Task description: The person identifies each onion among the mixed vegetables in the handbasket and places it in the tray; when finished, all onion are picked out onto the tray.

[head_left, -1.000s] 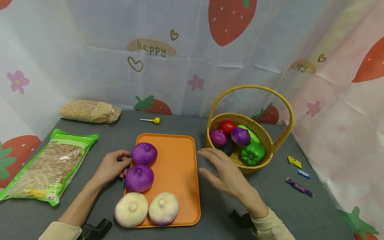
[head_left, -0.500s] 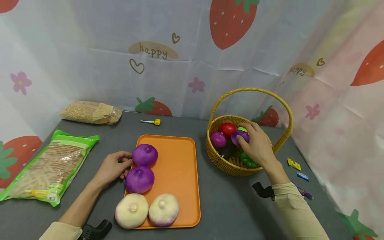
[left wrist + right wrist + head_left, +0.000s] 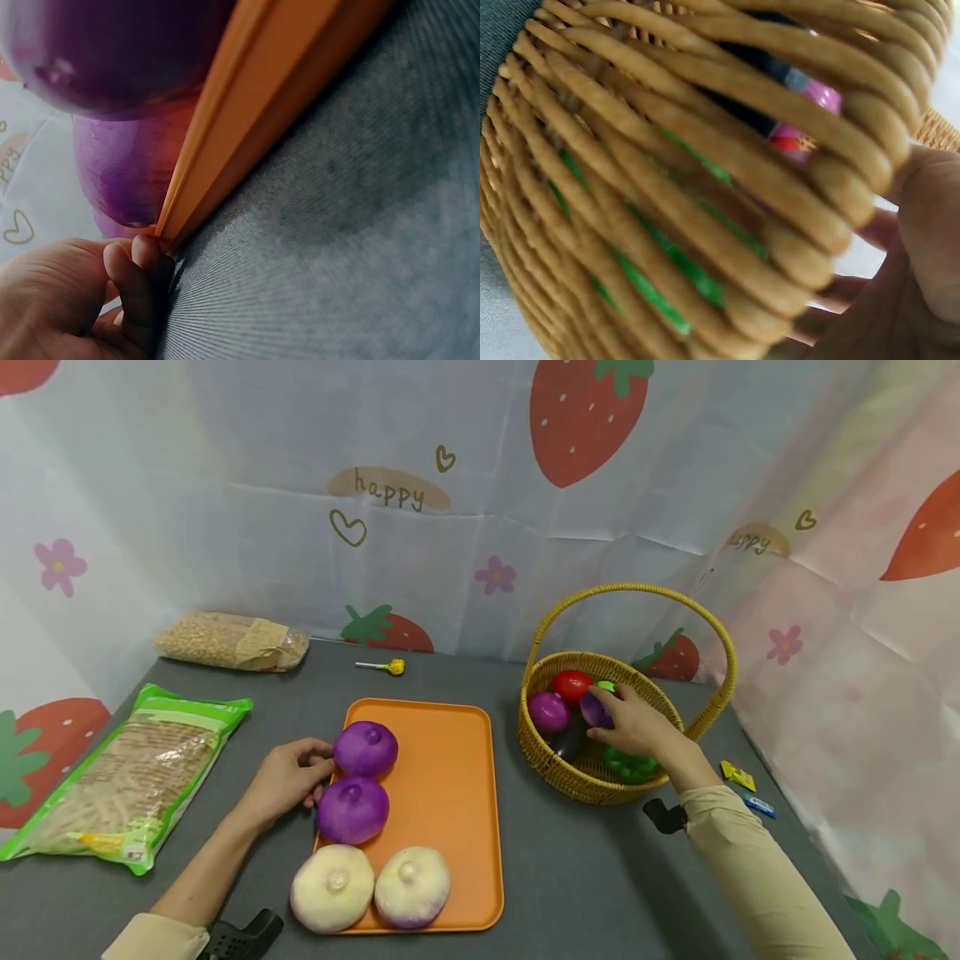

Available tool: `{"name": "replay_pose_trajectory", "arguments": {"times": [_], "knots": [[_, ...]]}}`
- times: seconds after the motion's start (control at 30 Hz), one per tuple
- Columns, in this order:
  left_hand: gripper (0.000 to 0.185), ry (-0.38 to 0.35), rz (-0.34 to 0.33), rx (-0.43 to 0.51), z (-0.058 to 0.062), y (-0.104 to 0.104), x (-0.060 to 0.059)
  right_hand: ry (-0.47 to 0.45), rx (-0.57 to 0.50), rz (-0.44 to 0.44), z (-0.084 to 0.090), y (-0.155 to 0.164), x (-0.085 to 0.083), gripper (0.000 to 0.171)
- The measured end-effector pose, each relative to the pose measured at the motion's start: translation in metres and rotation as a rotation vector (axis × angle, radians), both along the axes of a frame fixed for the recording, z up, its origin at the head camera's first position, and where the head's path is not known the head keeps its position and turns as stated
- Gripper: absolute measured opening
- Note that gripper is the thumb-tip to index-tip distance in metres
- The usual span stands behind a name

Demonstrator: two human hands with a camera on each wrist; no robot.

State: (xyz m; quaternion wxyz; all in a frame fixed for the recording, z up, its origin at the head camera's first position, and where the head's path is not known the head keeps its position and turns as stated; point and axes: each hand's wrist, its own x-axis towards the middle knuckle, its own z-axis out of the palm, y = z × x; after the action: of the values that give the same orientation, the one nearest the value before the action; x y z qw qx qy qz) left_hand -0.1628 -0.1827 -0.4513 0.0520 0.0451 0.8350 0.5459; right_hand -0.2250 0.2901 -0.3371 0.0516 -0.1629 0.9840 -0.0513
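Observation:
My left hand (image 3: 288, 779) pinches the left rim of the orange tray (image 3: 461, 810), beside two purple toy onions (image 3: 365, 748); the left wrist view shows its fingertips (image 3: 146, 251) at the tray edge. Two cream-white turnips (image 3: 412, 887) lie at the tray's near end, the left one overhanging the rim. On the right, my right hand (image 3: 637, 720) reaches into the wicker basket (image 3: 558, 772) and grips a purple onion (image 3: 595, 711) between thumb and fingers. Around it in the basket are a red tomato (image 3: 572, 686), a magenta onion (image 3: 548, 712), a dark eggplant (image 3: 572, 740) and a green pepper (image 3: 628, 765).
The basket's tall handle (image 3: 633, 587) arches over its contents. A green-edged food bag (image 3: 135, 777) lies left, a bag of grains (image 3: 232, 642) behind it. A lollipop (image 3: 393, 667) lies behind the tray; wrapped candies (image 3: 738, 775) lie right of the basket.
My right hand has moved from beside the tray right into the basket and closed around the purple onion, which has tilted in its grip. The left hand has stayed at the tray rim.

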Motion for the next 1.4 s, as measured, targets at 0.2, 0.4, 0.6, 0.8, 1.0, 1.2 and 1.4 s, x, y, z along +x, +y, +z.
{"name": "replay_pose_trajectory", "arguments": {"times": [0.2,0.4,0.6,0.8,1.0,1.2,1.4], "knots": [[0.032,0.005,0.002,-0.003,0.000,0.000,-0.001,0.045,-0.010,-0.009,-0.003,0.002,0.003,0.061],[0.032,0.008,0.001,0.002,-0.001,0.000,0.000,0.060,-0.034,0.010,-0.004,0.005,0.005,0.062],[0.031,-0.001,0.001,0.012,-0.002,0.002,0.000,0.057,-0.065,-0.029,-0.006,0.006,0.008,0.063],[0.031,-0.004,0.003,0.010,-0.001,0.003,-0.001,0.043,-0.098,-0.077,-0.007,0.005,0.013,0.066],[0.031,-0.001,0.004,-0.002,-0.001,0.003,-0.001,0.188,-0.196,-0.085,-0.002,0.000,0.024,0.064],[0.030,0.022,-0.005,-0.004,-0.001,0.001,-0.001,0.355,-0.344,0.006,0.006,-0.019,0.046,0.062],[0.031,0.021,-0.001,-0.003,-0.002,0.000,-0.001,0.475,-0.415,0.184,0.010,-0.049,0.067,0.062]]}}
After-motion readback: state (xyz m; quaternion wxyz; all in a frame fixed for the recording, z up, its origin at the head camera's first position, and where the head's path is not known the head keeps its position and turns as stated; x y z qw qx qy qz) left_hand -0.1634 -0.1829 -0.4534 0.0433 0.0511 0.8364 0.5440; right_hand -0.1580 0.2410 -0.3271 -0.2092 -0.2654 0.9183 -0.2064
